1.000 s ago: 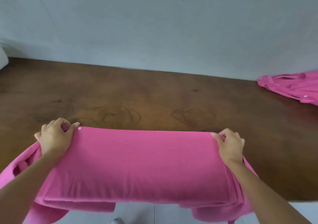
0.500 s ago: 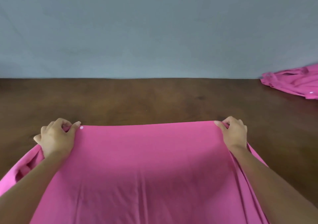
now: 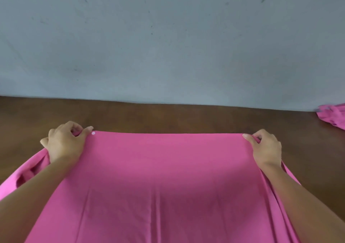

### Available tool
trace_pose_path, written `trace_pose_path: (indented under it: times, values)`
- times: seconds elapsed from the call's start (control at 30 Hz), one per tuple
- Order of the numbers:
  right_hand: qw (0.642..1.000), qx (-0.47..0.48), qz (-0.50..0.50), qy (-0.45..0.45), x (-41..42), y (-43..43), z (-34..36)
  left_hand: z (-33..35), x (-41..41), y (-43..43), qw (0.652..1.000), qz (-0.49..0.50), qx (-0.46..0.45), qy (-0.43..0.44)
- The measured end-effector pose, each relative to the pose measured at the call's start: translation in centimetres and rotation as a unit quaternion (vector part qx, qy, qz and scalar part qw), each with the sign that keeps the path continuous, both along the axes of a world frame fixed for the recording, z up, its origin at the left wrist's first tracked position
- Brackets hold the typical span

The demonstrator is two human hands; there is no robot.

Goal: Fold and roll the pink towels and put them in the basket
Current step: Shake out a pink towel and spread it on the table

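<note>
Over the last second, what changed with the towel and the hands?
The towel showed a layered near edge hanging off the table. Now it runs as one taut sheet from the hands out of the picture's bottom, and the view has tipped up. Nothing was let go: the left hand and right hand still pinch its far corners. The other pink pile at the right stayed put.

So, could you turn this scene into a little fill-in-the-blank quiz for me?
1. The left hand and the right hand each grip a far corner of a ____ towel.
2. The wooden table is ____ in colour.
3. Another bunched pink cloth lies at the ____ edge of the view.
Missing words: pink; brown; right.
</note>
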State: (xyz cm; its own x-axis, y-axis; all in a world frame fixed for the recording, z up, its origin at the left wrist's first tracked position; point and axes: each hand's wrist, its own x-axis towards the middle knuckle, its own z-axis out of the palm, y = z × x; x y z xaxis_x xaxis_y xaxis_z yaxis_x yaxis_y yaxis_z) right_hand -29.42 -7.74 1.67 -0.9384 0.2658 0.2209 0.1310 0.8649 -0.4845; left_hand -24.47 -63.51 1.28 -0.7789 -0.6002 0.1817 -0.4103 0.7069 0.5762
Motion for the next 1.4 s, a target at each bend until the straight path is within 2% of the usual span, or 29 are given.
trace_pose_path:
  times: [0.43,0.9,1.0,1.13,1.2,1.4]
  values:
    - [0.999,-0.014,0.023,0.03,-10.5,0.2,-1.0,-0.8,-10.6,-0.8,0.999,0.0,-0.033,0.024]
    - [0.999,-0.012,0.027,0.045,-14.6,0.1,-1.5,-0.7,-13.7,-1.4,0.998,-0.024,-0.03,0.042]
    - [0.997,0.022,0.033,0.06,-14.9,0.1,-1.6,-0.6,-13.6,-1.2,0.998,-0.021,-0.06,0.015]
    - [0.983,0.161,0.043,0.08,-15.3,0.1,-1.4,0.5,-13.5,-0.7,0.985,0.0,-0.131,-0.112]
    - [0.975,0.203,0.043,0.073,-15.2,-0.3,-1.1,1.7,-12.9,-0.2,0.978,0.003,-0.148,-0.147]
    - [0.969,0.233,0.066,0.048,-12.1,-1.8,0.5,5.2,-8.3,2.0,0.972,-0.046,-0.152,-0.171]
